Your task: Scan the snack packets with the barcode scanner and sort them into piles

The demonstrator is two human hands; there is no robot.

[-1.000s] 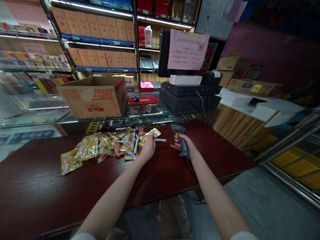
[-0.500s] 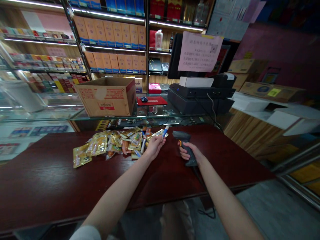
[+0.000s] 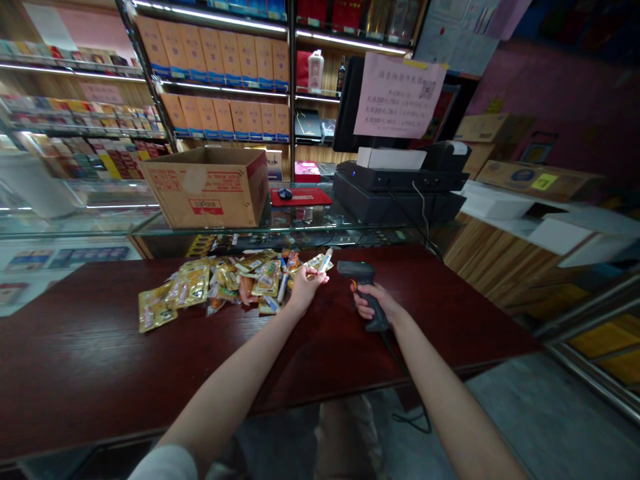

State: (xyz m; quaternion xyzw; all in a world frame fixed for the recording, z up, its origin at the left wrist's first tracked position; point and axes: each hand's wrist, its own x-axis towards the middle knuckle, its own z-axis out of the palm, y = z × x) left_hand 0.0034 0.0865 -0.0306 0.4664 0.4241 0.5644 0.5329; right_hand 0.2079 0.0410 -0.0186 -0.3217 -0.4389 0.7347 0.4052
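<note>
Left hand [image 3: 303,287]'s pinching a slim whitish stick [image 3: 325,261] beside a messy pile of mostly gold packets [image 3: 229,277], right hand [image 3: 384,304]'s got a dark handheld scanner [image 3: 357,269] pointed leftward.

One left hand [image 3: 303,291] and one right hand [image 3: 386,305] make two, with one white stick [image 3: 327,257] and one handheld scanner [image 3: 356,269] held, one apiece. The packets [image 3: 193,283] form a single pile, overlapping too much for a sure count. There is one dark red table [image 3: 175,367], one open carton [image 3: 210,193], one mouse [image 3: 285,193], one red mat [image 3: 313,197], one monitor [image 3: 346,113] and one pink sheet [image 3: 395,97]. Orange boxes [image 3: 230,57] fill two rows, about eight in each.
</note>
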